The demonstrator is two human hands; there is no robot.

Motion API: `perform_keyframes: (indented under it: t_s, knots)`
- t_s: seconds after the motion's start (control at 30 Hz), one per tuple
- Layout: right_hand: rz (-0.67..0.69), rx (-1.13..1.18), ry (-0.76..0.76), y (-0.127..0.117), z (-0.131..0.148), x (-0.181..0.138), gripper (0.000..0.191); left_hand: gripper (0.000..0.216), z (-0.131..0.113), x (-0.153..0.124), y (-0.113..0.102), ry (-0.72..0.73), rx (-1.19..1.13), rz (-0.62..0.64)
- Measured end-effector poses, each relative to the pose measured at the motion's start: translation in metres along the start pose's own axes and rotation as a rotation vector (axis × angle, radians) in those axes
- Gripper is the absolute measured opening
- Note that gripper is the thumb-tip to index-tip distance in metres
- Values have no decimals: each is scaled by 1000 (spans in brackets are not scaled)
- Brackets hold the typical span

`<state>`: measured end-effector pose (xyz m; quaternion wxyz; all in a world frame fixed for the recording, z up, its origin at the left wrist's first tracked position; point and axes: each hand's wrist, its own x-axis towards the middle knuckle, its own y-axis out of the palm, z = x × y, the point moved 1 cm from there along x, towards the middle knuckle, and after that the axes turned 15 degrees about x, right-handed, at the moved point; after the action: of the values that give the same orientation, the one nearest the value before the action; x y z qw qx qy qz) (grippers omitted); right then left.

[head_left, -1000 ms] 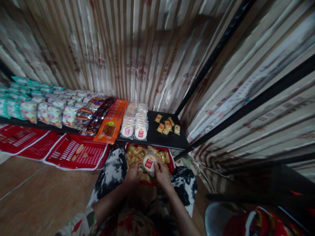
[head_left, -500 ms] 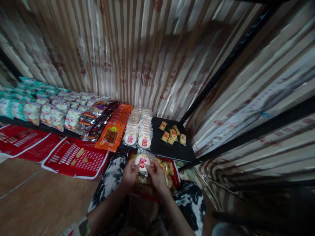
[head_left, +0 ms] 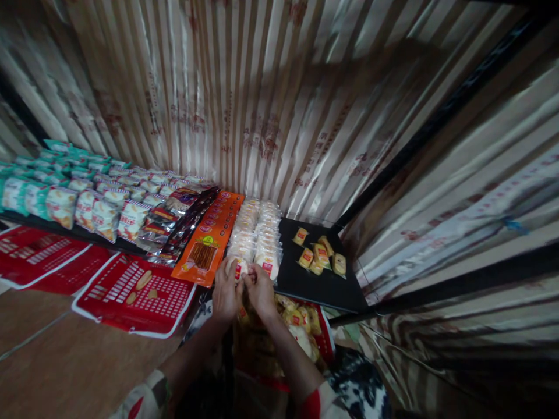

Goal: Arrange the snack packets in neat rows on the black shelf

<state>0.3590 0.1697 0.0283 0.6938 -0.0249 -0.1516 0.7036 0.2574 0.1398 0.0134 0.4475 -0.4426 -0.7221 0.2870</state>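
Clamping a wrapped cracker between left grip and right grip — at the front of the shelf

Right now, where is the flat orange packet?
Head view, left of centre: the orange packet lies on the black shelf, between dark shiny packets and wrapped round white snacks.
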Motion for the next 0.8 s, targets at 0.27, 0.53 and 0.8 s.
perform_keyframes:
  t_s: [0.27,0.53,0.8]
  knots:
    - [-174,-477,-273,-34,-17,-9,37,43,2,9,15,38,38,-36]
    - [-156,-475,-148,-44,-48,0,40,41,-4,21,11,14,30,-46]
    - [-134,-524,-125,-42,-39,-1,41,40,0,20,24,70,69,-90]
